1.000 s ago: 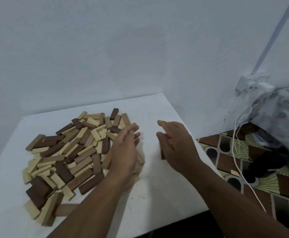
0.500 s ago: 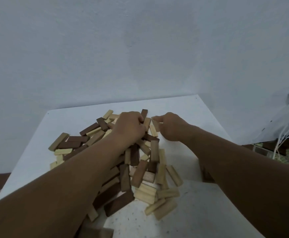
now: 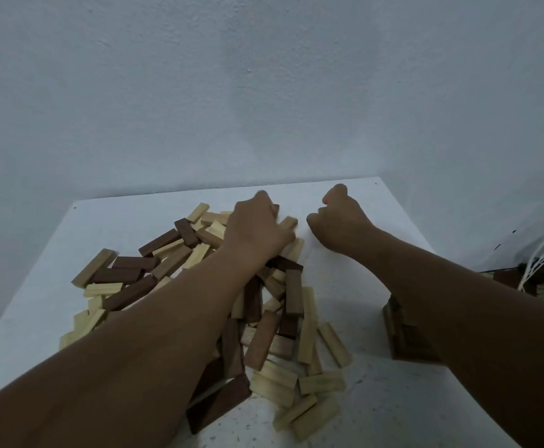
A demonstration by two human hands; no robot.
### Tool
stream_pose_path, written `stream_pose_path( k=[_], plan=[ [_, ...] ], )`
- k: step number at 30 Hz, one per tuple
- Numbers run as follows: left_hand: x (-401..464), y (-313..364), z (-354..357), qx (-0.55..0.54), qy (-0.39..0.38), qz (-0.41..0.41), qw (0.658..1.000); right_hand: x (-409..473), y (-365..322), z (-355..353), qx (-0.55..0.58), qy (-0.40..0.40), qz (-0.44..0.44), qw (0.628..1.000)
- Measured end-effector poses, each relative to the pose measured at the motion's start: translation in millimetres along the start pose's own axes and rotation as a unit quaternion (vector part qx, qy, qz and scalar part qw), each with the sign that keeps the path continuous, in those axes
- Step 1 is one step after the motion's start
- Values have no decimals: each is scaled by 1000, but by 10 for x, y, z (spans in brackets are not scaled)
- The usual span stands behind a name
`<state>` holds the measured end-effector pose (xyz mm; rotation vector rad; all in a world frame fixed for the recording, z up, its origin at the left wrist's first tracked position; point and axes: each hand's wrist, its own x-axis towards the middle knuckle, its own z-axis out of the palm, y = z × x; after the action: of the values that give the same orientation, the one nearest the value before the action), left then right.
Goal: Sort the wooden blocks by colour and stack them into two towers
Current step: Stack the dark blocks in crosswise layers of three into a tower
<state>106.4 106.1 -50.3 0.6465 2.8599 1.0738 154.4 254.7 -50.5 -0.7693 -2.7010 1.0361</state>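
Wooden blocks (image 3: 273, 321), dark and light all mixed up, are scattered in a loose pile across the middle and left of the white table (image 3: 377, 399). The left hand (image 3: 257, 231) is curled onto blocks at the pile's far end. The right hand (image 3: 341, 221) is fisted near the far edge; whether anything's held can't be told.

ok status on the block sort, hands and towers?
Left hand reaching into the block pile, grip unclear. Right hand curled, contents hidden. Pile unsorted; small stack under the right forearm. Nothing blocking.
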Motion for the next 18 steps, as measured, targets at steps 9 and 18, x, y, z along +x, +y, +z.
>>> stream_pose_path(
  k=[9,18],
  plan=[
    [-236,-356,-478,-182,95,-147,968,134,-294,434,-123,-54,-166,977],
    [-546,-606,-944,-208,78,-130,966,226,-263,457,-185,-96,-146,967]
  ],
)
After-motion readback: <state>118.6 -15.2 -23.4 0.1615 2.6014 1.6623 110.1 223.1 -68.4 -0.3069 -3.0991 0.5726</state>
